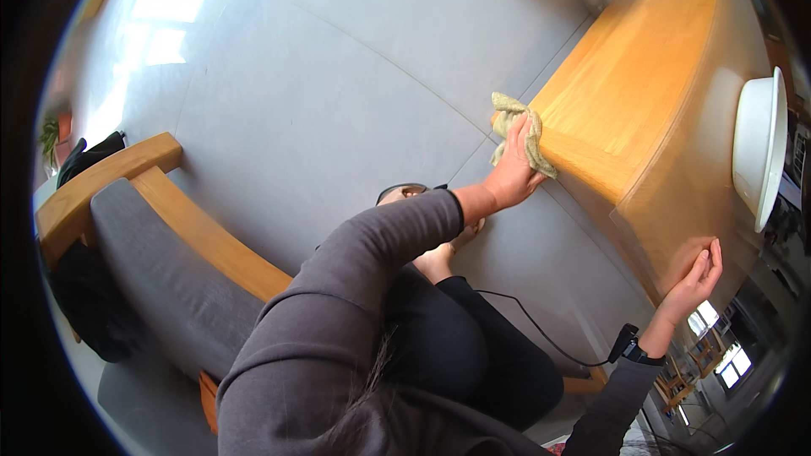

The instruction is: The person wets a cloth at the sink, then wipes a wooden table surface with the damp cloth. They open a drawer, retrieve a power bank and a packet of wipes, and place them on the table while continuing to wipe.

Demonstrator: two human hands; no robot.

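My left hand (514,168) presses a bunched, light green cloth (533,139) against the end of a wooden piece of furniture (627,63), near its lower corner. Folds of the cloth stick out above and below my fingers. At the right, my right hand (692,278) is by the glossy, transparent-looking cover on the furniture's top, its fingers loosely curved and holding nothing visible. Whether it touches the cover, I cannot tell. A dark watch-like band (633,351) with a black cable is on that wrist.
A white basin (757,145) stands on the covered top at the far right. To the left is a wooden-framed seat (209,228) with a grey cushion (171,278). Grey tiled floor (329,95) lies between. My feet and bent knees are below my left arm, near the black cable (532,320).
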